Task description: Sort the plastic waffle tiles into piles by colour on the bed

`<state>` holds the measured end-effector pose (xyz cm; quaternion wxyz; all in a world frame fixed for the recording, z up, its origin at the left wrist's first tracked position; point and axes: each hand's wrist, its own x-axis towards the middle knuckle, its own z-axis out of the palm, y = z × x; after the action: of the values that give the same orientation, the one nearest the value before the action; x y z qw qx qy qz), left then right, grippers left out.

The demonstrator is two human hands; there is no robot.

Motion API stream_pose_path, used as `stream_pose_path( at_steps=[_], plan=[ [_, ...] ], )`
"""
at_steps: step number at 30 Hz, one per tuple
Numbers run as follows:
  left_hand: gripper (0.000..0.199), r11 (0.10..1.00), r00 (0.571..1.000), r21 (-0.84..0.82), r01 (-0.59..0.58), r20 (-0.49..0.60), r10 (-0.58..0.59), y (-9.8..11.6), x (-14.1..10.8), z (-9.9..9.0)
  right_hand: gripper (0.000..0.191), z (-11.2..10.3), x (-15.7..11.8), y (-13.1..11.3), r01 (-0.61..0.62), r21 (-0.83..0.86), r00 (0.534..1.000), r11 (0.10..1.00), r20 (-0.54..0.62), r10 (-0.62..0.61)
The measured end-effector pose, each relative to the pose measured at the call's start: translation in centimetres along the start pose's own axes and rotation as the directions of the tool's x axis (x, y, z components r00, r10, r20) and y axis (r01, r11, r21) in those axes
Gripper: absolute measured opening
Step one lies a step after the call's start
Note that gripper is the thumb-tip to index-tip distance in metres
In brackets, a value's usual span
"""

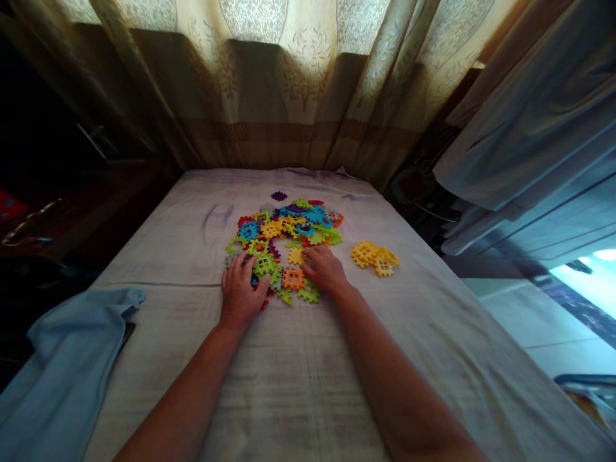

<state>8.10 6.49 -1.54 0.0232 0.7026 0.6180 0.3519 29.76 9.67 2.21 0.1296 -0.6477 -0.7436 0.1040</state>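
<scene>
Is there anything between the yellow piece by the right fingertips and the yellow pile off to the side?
Yes, the right hand itself lies between the yellow piece and the yellow pile. Past the hand, toward the pile, only pale sheet shows.

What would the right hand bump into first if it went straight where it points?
The right hand would probably meet the yellow piece by its fingers first; I can't tell if they touch it.
</scene>
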Motion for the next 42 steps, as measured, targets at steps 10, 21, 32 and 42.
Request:
stream_pose_path(
  at_steps=[10,21,32,42],
  plan=[
    [0.051,0.996,0.998,0.074,-0.056,0.029,0.054,0.7,-0.1,-0.5,0.036,0.1,0.0,-0.2,-0.025,0.020,1.000,0.999,-0.012,0.025],
    [0.049,0.877,0.845,0.004,-0.481,0.269,0.462,2.8,-0.8,-2.1,0.041,-7.5,-1.5,7.8,-0.450,0.024,0.883,0.893,-0.140,0.449],
    [0.027,0.788,0.718,-0.107,-0.606,0.354,0.599,5.0,-2.7,-1.4,0.049,-7.8,-2.5,11.6,-0.681,-0.082,0.732,0.727,-0.103,0.674],
    [0.039,0.928,0.921,0.121,-0.352,0.220,0.321,4.1,-2.0,-1.1,0.038,-5.9,-1.0,5.2,-0.363,-0.086,0.924,0.928,-0.160,0.347]
  ],
)
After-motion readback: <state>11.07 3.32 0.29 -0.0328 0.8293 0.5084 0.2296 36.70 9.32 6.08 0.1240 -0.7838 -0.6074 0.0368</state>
